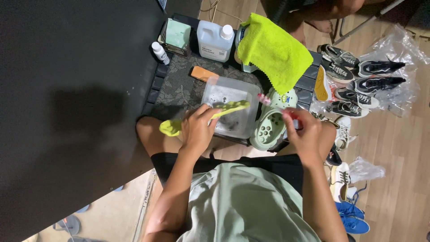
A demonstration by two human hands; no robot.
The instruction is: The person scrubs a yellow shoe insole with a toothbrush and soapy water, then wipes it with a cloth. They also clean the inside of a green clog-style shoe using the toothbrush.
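My left hand [197, 130] grips a long yellow-green strap-like piece [228, 108]. It lies across the near edge of a clear plastic tub [230, 87] holding murky water. My right hand [307, 134] holds a small brush with a pink and red handle [264, 99]. Its tip points at the back of a pale green clog [270, 125]. The clog rests between the tub and my right hand, on the edge of a low dark patterned table [179, 89] in front of my knees.
A bright yellow cloth [273, 49] drapes over the table's far side. Beside it stand a white jug [215, 40], a small white bottle [160, 52], a green box [178, 33] and an orange block [204, 73]. Several sneakers [358, 80] and plastic bags cover the wooden floor on the right. Blue shoes [354, 217] lie near my right leg.
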